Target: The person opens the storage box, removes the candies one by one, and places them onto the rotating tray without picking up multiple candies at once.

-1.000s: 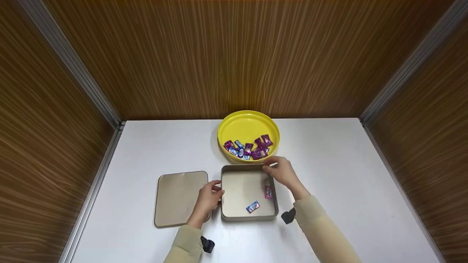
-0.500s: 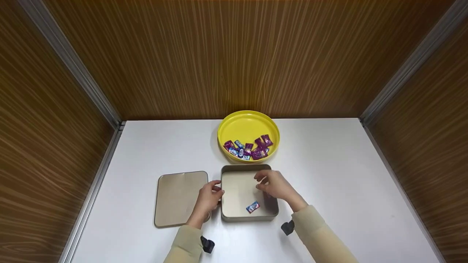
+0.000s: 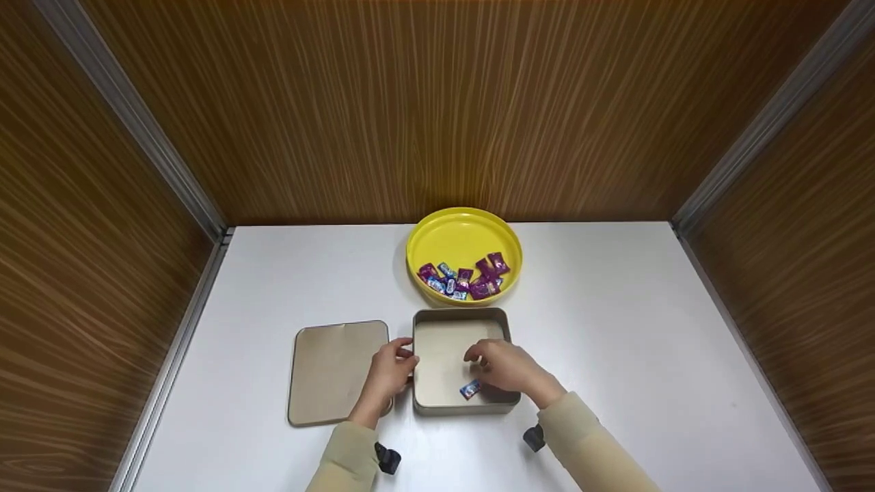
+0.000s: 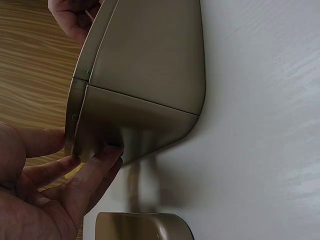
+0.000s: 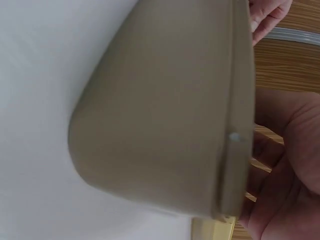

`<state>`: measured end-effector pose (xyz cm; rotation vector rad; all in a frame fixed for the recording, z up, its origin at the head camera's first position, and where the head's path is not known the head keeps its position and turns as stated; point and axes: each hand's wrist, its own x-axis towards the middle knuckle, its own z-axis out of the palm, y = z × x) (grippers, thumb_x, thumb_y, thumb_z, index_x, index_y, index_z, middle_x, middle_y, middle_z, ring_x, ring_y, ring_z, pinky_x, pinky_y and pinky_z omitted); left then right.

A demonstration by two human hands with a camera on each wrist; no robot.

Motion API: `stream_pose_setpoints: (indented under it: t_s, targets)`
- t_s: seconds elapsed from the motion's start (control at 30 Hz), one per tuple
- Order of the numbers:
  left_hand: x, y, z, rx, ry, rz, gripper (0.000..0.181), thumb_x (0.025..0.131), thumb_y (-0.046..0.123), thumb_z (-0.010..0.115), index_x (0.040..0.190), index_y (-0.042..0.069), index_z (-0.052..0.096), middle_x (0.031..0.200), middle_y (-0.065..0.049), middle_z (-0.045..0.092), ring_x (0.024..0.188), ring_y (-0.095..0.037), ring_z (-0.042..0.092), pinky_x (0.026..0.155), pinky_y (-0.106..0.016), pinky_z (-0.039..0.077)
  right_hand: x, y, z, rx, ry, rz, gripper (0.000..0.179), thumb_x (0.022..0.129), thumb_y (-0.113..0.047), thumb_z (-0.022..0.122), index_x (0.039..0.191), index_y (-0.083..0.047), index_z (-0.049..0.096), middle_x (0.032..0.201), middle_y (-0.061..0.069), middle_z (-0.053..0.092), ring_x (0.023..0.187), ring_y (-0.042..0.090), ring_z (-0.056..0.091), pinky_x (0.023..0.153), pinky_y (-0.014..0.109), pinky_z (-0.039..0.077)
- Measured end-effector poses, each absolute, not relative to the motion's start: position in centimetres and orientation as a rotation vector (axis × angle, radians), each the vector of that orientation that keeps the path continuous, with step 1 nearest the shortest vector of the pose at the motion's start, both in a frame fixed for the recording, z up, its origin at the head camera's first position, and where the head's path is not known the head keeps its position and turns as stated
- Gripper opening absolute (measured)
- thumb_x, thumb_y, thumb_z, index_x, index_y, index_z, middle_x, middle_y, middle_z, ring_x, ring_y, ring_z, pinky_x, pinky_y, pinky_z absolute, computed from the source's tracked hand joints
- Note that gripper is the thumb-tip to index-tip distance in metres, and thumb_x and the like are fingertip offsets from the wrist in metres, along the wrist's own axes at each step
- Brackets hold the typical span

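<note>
A square beige tin box [image 3: 437, 348] sits without its lid on the white table. My left hand [image 3: 389, 374] grips its left wall; the left wrist view shows fingers [image 4: 97, 167] against the outside and the rim. Over the right half of the box hovers my right hand [image 3: 509, 365], its fingers loosely bent and pointing left, with nothing seen between them. Just below those fingertips lies a blue wrapped candy [image 3: 470, 389] on the box floor. The right hand covers the area beside the right wall. In the right wrist view the box wall [image 5: 160, 110] blurs slightly.
Behind the box stands a round yellow tray [image 3: 458, 239] with several purple and blue wrapped candies [image 3: 465, 280] at its near side. The flat beige lid [image 3: 335, 372] lies left of the box. Wood-grain panels [image 3: 451, 109] enclose the table on three sides.
My right hand has moved from the box's far right corner toward the near middle, above the blue candy. The pink candy by the right wall is now hidden. The left hand stays put.
</note>
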<state>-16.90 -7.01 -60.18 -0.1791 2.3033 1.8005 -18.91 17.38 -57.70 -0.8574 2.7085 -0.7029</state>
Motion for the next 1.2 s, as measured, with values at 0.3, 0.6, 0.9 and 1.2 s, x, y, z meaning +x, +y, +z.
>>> stream_pose_setpoints:
  t_s: [0.3, 0.6, 0.9, 1.2]
  targets:
    - [-16.9, -7.0, -60.1, -0.167, 2.315, 1.795, 0.042, 0.092, -0.001, 0.06, 0.133, -0.009, 0.052, 0.1, -0.016, 0.06, 0.091, -0.033, 0.066, 0.069, -0.034, 0.057, -18.4, 17.1, -58.1, -0.915, 2.687, -0.525, 0.033, 0.075, -0.01, 0.083, 0.107, -0.011, 0.073, 0.095, 0.002, 0.068, 0.081, 0.014, 0.061, 0.078, 0.039, 0.053]
    - [-16.8, -7.0, -60.1, -0.161, 2.307, 1.809, 0.042, 0.092, -0.001, 0.059, 0.132, -0.009, 0.052, 0.1, -0.016, 0.06, 0.091, -0.033, 0.065, 0.07, -0.035, 0.057, -18.1, 16.8, -58.7, -0.967, 2.723, -0.318, 0.038, 0.068, -0.018, 0.089, 0.103, -0.017, 0.075, 0.093, -0.002, 0.068, 0.082, 0.015, 0.06, 0.084, 0.044, 0.049]
    - [-16.8, -7.0, -60.0, -0.168, 2.315, 1.792, 0.042, 0.092, 0.0, 0.06, 0.133, -0.008, 0.052, 0.1, -0.015, 0.06, 0.091, -0.032, 0.065, 0.069, -0.034, 0.057, -18.0, 16.6, -59.2, -1.002, 2.793, -0.273, 0.031, 0.069, -0.021, 0.088, 0.098, -0.018, 0.077, 0.089, -0.004, 0.067, 0.08, 0.017, 0.062, 0.082, 0.046, 0.048]
    - [-16.9, -7.1, -60.1, -0.164, 2.321, 1.789, 0.042, 0.092, -0.001, 0.06, 0.132, -0.009, 0.052, 0.1, -0.016, 0.06, 0.091, -0.033, 0.065, 0.07, -0.035, 0.057, -17.8, 16.3, -59.8, -0.993, 2.873, -0.242, 0.017, 0.074, -0.015, 0.082, 0.09, -0.019, 0.078, 0.084, -0.003, 0.067, 0.077, 0.018, 0.064, 0.076, 0.043, 0.049]
